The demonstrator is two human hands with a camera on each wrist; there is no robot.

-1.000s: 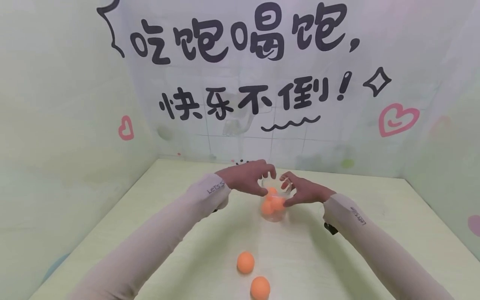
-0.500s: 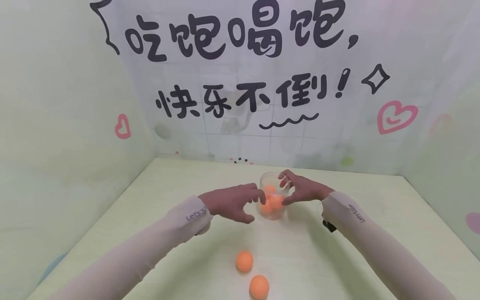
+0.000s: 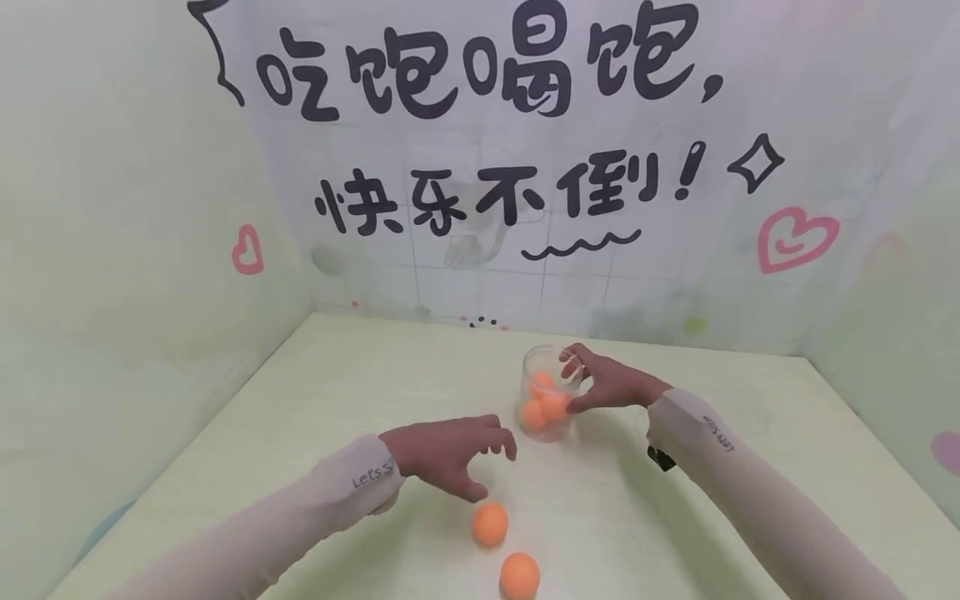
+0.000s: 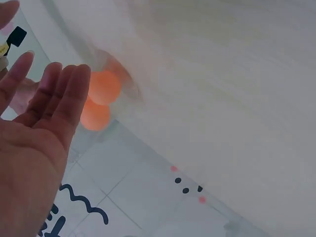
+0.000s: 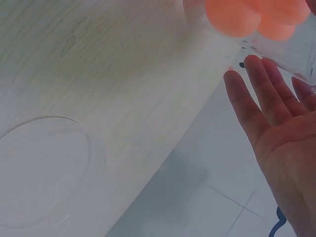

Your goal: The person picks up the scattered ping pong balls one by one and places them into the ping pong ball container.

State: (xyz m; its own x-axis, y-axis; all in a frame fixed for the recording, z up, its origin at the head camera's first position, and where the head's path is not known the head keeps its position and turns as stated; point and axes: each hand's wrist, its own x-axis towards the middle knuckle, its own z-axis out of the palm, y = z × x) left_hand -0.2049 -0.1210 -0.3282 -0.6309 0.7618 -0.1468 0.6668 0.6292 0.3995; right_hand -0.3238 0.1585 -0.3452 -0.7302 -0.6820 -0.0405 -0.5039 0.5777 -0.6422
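A clear round jar [image 3: 542, 360] with several orange balls [image 3: 534, 414] inside stands upright towards the back of the table. My right hand [image 3: 611, 381] holds the jar at its right side, thumb in front and fingers behind. In the right wrist view, the jar [image 5: 295, 52] is cut off at the top corner beside my fingers. Over the table, front-left of the jar, my left hand [image 3: 450, 454] hangs with loosely bent fingers and nothing in them. Just below its thumb lies a loose orange ball [image 3: 491, 524]. A second loose ball [image 3: 520, 576] lies nearer to me.
A flat clear round lid [image 5: 47, 173] lies on the table [image 5: 123, 98], as the right wrist view shows. Behind the table hangs a white printed curtain [image 3: 480, 283] with black lettering. Pale walls [image 3: 150, 250] close in both sides.
My left hand has left the jar and moved towards me and to the left, down near the loose balls. The right hand stays at the jar, and the balls have not moved.
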